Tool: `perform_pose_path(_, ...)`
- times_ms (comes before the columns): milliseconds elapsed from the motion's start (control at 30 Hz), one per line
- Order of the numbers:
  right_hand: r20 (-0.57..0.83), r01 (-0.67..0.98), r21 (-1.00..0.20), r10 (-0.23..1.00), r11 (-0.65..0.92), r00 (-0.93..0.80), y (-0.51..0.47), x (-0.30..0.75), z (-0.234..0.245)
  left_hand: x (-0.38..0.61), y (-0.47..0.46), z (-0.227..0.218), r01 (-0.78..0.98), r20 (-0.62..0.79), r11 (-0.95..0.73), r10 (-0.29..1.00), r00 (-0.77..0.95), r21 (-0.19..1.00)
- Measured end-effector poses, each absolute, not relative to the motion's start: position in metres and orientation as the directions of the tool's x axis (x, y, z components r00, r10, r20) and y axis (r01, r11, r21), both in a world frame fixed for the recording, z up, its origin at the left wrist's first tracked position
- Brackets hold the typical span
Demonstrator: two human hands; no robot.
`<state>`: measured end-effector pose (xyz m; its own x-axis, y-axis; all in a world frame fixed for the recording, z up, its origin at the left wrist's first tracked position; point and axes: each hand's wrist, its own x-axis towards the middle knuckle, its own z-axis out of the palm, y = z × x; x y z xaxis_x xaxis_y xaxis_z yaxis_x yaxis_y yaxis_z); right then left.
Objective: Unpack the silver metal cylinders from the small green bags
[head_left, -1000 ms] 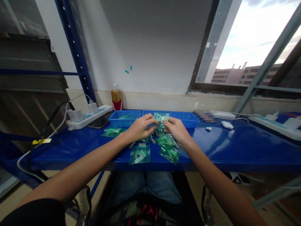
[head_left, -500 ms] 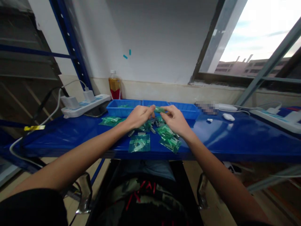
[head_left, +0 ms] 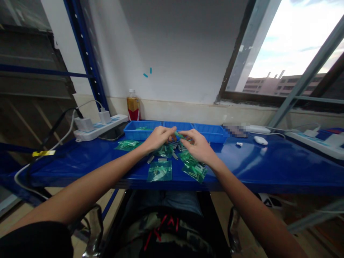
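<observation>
My left hand and my right hand meet above the blue table, both pinched on one small green plastic bag held between them. Under the hands lie several loose small metal cylinders and more green bags: one at the front, a pile under my right wrist, and one to the left. Behind the hands stands a row of shallow blue trays, the left one with a green bag inside.
A white power strip with chargers and cables sits at the left rear, beside a dark phone. A drink bottle stands by the wall. White earbud case and another power strip lie to the right. A blue rack upright rises at left.
The green bag between my hands went from spread and upright to folded small and low. Both hands stayed together over the pile; the camera view shifted slightly.
</observation>
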<state>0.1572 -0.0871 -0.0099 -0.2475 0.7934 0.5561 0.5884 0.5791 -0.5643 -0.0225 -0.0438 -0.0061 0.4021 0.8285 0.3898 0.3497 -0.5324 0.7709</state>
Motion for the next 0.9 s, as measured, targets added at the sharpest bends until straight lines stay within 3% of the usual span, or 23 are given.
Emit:
perform_pose_path(133, 0.579, 0.548, -0.588, 0.783, 0.594, -0.227, -0.088, 0.157, -0.011, -0.022, -0.047, -0.004, 0.375, 0.408, -0.564, 0.811, 0.420, 0.735)
perform_pose_path(433, 0.613, 0.578, -0.558, 0.765, 0.595, -0.197, -0.083, 0.160, -0.016, -0.020, -0.050, -0.005, 0.501, 0.591, -0.735, 0.672, 0.446, 0.458)
perform_pose_path(900, 0.493, 0.527, -0.708, 0.863, 0.471, -0.110, -0.087, 0.160, -0.005, -0.025, -0.049, -0.011, 0.496, 0.662, -0.829, 0.525, 0.535, 0.256)
